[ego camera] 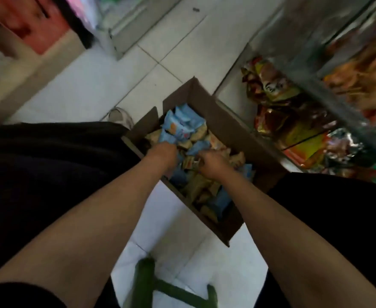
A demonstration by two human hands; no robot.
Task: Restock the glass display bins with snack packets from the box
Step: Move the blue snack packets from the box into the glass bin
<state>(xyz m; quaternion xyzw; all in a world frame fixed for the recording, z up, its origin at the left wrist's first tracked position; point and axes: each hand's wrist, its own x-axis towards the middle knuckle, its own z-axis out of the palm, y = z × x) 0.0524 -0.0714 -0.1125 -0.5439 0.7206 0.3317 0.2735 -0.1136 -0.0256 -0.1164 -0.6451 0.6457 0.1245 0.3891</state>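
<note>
A brown cardboard box [231, 125] stands open on the tiled floor between my knees, full of blue and tan snack packets [204, 187]. My left hand [163, 153] reaches into the box and grips a bunch of blue packets [178, 125] that stick up past my fingers. My right hand [211, 164] is in the middle of the box, fingers curled round small tan and orange packets [189, 163]. The glass display bins [347, 112] are at the right, holding red, yellow and orange snack bags.
A green stool frame [145, 281] stands on the white floor tiles [107, 85] below my arms. A shoe [120, 116] shows beside the box's left flap. A red and beige counter [31, 41] is at the upper left and another glass cabinet [133, 25] at the top.
</note>
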